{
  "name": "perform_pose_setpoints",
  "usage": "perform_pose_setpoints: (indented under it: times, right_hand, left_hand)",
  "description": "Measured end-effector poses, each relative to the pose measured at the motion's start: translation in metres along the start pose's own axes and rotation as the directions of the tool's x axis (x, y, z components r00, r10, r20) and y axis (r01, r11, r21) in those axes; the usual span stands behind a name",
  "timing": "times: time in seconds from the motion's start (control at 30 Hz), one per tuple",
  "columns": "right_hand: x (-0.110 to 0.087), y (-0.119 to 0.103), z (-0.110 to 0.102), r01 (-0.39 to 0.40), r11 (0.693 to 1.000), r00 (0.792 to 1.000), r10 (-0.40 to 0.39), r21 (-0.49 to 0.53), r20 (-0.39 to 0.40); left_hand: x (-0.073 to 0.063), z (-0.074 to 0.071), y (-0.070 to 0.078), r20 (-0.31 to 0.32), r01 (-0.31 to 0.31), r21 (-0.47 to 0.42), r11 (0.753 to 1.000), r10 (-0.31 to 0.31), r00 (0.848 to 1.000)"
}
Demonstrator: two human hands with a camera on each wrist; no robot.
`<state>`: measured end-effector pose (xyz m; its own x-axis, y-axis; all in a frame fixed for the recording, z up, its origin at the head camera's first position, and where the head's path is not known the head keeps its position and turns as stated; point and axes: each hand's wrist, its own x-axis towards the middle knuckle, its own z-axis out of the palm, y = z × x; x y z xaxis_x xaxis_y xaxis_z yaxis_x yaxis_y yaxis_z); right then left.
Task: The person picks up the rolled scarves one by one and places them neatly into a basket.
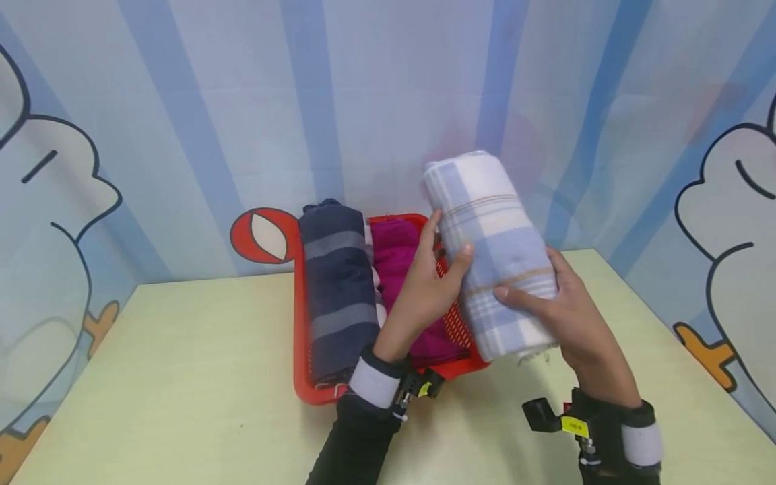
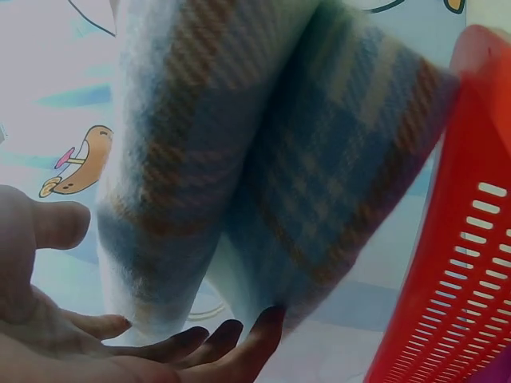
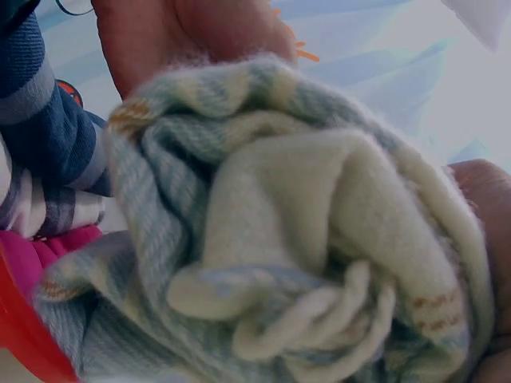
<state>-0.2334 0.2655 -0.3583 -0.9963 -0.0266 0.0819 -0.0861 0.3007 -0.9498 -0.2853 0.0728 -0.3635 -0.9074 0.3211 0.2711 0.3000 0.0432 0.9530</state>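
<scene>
A rolled plaid scarf (image 1: 494,236), light blue and white with thin brown stripes, is held tilted at the right side of a red basket (image 1: 300,337). My right hand (image 1: 572,313) grips its lower right part, thumb across the front. My left hand (image 1: 430,286) is along the scarf's left side, fingers fairly straight; in the left wrist view the fingertips (image 2: 271,319) reach a loose flap. Fringe (image 3: 335,327) and the spiral of the roll show in the right wrist view. Inside the basket lie a navy striped roll (image 1: 339,289) and a magenta cloth (image 1: 394,259).
Between the navy and magenta rolls, a white and dark checked cloth (image 3: 56,199) shows partly. The basket stands on a pale yellow table (image 1: 200,350), close to a blue striped backdrop (image 1: 394,101) with cartoon figures behind and at both sides.
</scene>
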Motion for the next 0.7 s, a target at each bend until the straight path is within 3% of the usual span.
perform_pose_setpoints:
  times: [0.2, 0.43, 0.7]
  right_hand:
    - [-0.001, -0.003, 0.005, -0.014, 1.000, 1.000, 0.014, 0.018, -0.007]
    - [-0.003, -0.008, 0.010, -0.009, 0.999, 1.000, 0.009, 0.034, -0.009]
    - [-0.003, -0.010, 0.014, 0.006, 0.996, 1.000, -0.006, 0.087, 0.007]
  left_hand:
    - [0.000, -0.001, -0.001, 0.002, 0.005, 0.015, 1.000, -0.005, 1.000]
    - [0.000, -0.004, 0.000, -0.029, 0.025, 0.111, 0.994, -0.022, 0.999]
    - [-0.001, -0.008, 0.001, -0.004, 0.054, 0.067, 0.996, -0.053, 0.999]
